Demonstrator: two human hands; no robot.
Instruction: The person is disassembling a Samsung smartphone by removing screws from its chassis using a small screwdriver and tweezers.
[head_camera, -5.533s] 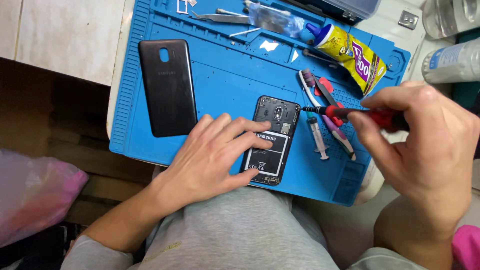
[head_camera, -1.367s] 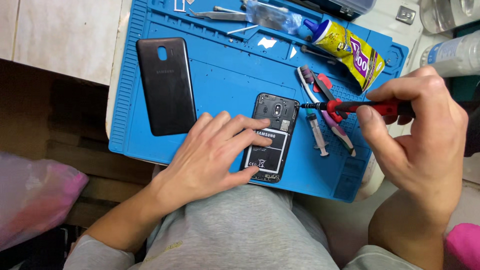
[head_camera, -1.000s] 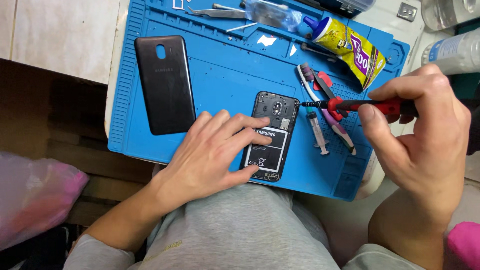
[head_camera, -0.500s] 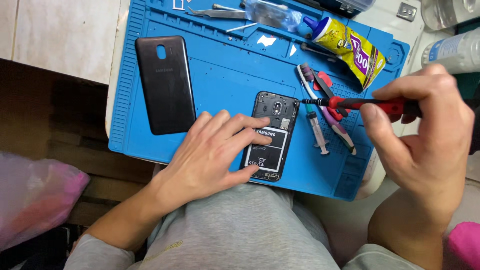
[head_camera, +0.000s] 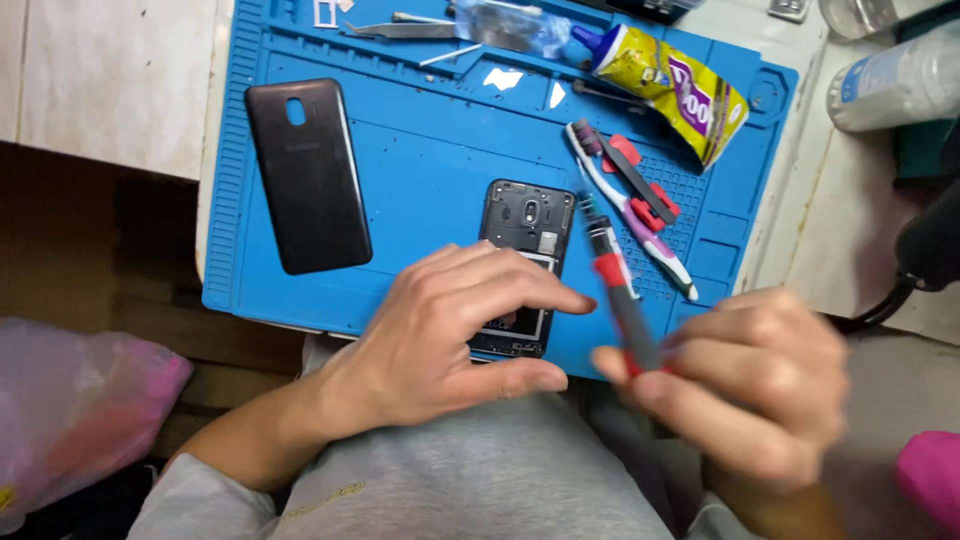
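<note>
The left hand (head_camera: 450, 335) is lying spread over the lower half of an opened phone (head_camera: 523, 262), fingers flat on it and the thumb curling along its bottom edge — pressing it down rather than gripping it. The right hand (head_camera: 745, 385), at about four o'clock from the phone, is pinching a red-and-grey screwdriver (head_camera: 618, 290) between thumb and fingertips; the shaft is slanting up toward eleven o'clock, and its tip is sitting just beside the phone's upper right corner. Whether the tip is touching the phone, I cannot tell.

The phone is lying back-up with its inner frame showing, near the bottom edge of a blue work mat (head_camera: 420, 170). At ten o'clock from it, well apart, the black back cover (head_camera: 308, 175) is lying on the mat. At two o'clock a toothbrush (head_camera: 630, 210) is lying beside a red-handled tool (head_camera: 640, 185), and farther out — at one o'clock — a yellow glue tube (head_camera: 668, 85) is lying tilted. Tweezers (head_camera: 400, 30) are lying along the mat's top edge at twelve o'clock.
</note>
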